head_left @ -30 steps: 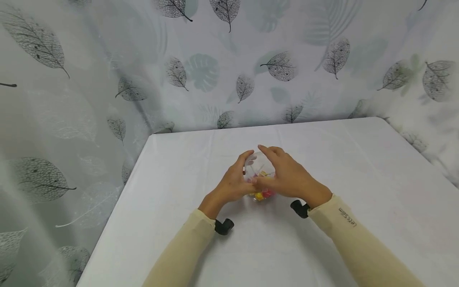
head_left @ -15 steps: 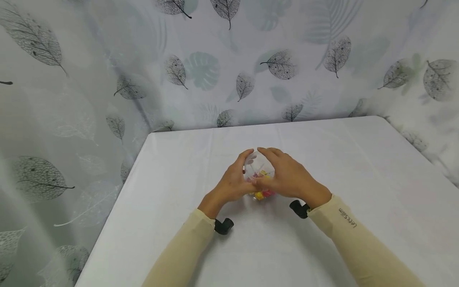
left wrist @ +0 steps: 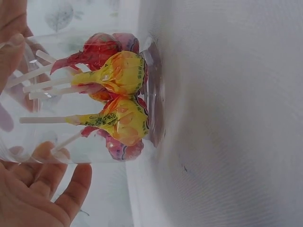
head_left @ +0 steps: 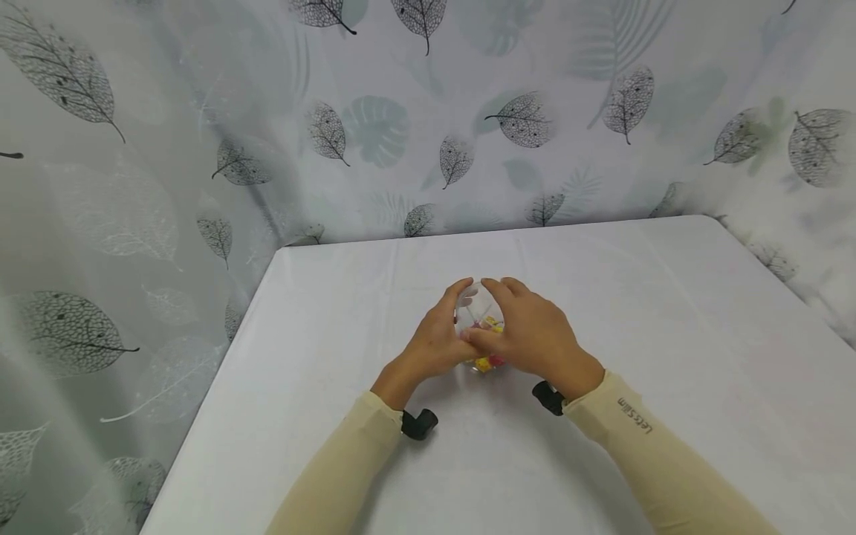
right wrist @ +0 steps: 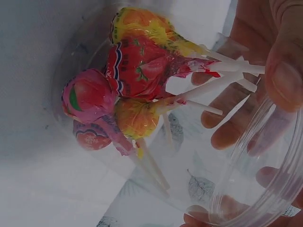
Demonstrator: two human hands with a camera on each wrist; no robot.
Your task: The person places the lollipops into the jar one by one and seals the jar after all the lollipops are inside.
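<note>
A clear plastic jar (head_left: 476,297) stands upright on the white table, between my two hands. Through its wall show several wrapped lollipops, among them a yellow lollipop (left wrist: 124,73) and a red lollipop (right wrist: 139,68), heads down and white sticks up. My left hand (head_left: 430,340) holds the jar's left side, fingers curved round the upper part. From the right, my right hand (head_left: 537,333) grips it near the ringed rim (right wrist: 258,175), its thumb (right wrist: 286,87) across the near side. The thumbs overlap in the head view, hiding part of the jar.
The white-covered table (head_left: 348,312) stretches out on all sides of the jar. Behind it and to the left hangs a leaf-print curtain (head_left: 401,96). A black wrist mount (head_left: 419,424) is on the left wrist, another black mount (head_left: 548,398) on the right.
My right hand and forearm have shifted slightly left, and the hand covers more of the jar's right side. The left hand and the jar stay nearly where they were.
</note>
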